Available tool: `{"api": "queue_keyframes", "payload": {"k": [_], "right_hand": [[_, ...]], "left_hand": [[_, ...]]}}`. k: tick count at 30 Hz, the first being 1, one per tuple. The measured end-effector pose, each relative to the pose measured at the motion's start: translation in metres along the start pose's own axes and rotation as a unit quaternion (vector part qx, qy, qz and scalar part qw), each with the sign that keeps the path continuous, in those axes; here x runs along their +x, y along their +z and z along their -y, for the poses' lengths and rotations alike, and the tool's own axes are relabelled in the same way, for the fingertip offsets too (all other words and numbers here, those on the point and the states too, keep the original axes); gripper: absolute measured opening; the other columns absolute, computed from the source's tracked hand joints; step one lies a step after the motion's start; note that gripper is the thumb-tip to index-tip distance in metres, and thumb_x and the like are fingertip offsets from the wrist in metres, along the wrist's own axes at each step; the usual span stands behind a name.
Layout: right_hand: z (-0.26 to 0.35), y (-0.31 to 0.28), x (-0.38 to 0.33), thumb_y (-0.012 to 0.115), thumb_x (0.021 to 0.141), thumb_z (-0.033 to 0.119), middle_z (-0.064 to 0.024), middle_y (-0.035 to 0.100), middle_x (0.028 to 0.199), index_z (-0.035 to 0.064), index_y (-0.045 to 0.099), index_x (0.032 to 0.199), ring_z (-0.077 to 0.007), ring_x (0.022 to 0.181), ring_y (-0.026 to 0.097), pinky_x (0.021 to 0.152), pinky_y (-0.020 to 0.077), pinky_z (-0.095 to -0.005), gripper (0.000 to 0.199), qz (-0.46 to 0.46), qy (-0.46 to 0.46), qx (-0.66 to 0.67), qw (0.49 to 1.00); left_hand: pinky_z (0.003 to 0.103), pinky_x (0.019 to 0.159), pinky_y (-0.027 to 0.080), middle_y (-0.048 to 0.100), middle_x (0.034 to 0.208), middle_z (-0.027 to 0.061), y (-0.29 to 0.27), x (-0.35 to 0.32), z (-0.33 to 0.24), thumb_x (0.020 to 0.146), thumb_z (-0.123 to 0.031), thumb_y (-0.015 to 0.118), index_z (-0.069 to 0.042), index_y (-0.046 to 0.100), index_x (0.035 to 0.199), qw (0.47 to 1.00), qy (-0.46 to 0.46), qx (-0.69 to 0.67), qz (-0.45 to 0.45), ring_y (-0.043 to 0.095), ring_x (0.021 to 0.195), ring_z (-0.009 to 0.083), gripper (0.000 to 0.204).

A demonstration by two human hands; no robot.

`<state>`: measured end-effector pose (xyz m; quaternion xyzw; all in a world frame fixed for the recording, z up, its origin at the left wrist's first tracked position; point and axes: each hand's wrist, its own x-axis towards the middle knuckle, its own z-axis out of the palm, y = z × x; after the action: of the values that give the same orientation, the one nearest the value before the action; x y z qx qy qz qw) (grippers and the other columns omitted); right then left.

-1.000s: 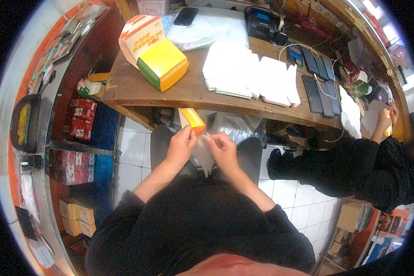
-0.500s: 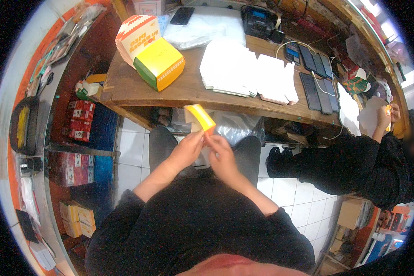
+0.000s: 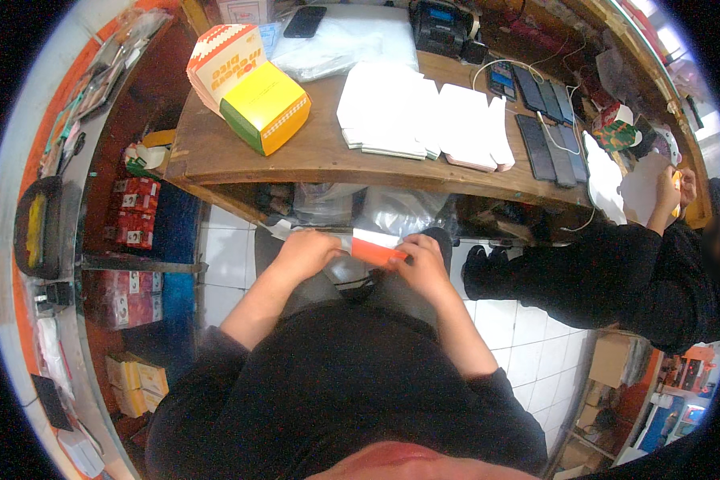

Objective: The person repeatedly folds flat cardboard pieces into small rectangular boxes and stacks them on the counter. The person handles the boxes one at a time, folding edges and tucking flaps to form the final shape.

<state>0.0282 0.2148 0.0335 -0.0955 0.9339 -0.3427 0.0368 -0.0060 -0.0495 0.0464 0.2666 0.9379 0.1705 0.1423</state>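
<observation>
Your left hand [image 3: 304,252] and right hand [image 3: 424,264] pinch a flat orange-and-white carton [image 3: 374,246] between them. The desk [image 3: 216,152] lies at twelve o'clock.

Wooden table [image 3: 216,152], folded yellow-green box [image 3: 264,106], white flat carton stacks [image 3: 420,116], dark phones [image 3: 546,132], clear plastic bag [image 3: 352,44]

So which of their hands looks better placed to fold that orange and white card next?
Probably the right hand: its fingers sit on the orange end of the flat card, while the left hand only pinches the white end, steadying it.
</observation>
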Motion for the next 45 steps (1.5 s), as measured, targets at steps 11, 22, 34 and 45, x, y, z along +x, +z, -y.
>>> {"api": "queue_keyframes", "payload": {"k": [11,22,34,45], "right_hand": [[0.03,0.021,0.011,0.063,0.086,0.022,0.0007,0.067,0.091,0.0183,0.066,0.092,-0.0245,0.092,0.063,0.089,0.0382,-0.0493,0.008,-0.05,-0.113,-0.055,0.991],[0.047,0.011,0.006,0.071,0.075,0.017,0.0091,0.064,0.091,0.0243,0.069,0.084,-0.0156,0.096,0.058,0.1,0.0308,-0.0541,0.012,0.108,-0.324,-0.063,0.938],[0.042,0.037,-0.002,0.069,0.08,0.029,0.0025,0.063,0.097,0.0233,0.07,0.094,-0.0213,0.099,0.058,0.093,0.0341,-0.0526,0.015,0.032,-0.238,-0.098,0.966],[-0.004,0.019,0.052,0.064,0.082,0.024,-0.0158,0.069,0.104,0.0112,0.069,0.11,-0.0336,0.096,0.066,0.084,0.0521,-0.0444,0.03,0.262,0.082,-0.195,0.942]], "left_hand": [[0.048,0.084,0.05,0.071,0.088,0.0092,-0.015,-0.003,-0.008,0.082,-0.029,0.064,-0.015,0.07,0.092,0.984,-0.107,-0.145,0.016,0.066,0.086,0.0337,0.019],[0.063,0.11,0.022,0.071,0.088,0.0103,-0.007,0.013,-0.019,0.079,-0.033,0.064,-0.019,0.074,0.091,0.988,0.029,-0.002,0.15,0.066,0.094,0.0313,0.021],[0.066,0.108,0.022,0.072,0.09,0.0056,0.017,0.005,-0.007,0.078,-0.041,0.067,-0.019,0.071,0.094,0.982,0.022,-0.073,0.174,0.066,0.095,0.0303,0.027],[0.072,0.109,0.016,0.065,0.087,-0.0046,0.053,-0.025,-0.023,0.085,-0.019,0.059,-0.023,0.07,0.089,0.981,0.098,0.169,0.019,0.063,0.092,0.016,0.013]]}}
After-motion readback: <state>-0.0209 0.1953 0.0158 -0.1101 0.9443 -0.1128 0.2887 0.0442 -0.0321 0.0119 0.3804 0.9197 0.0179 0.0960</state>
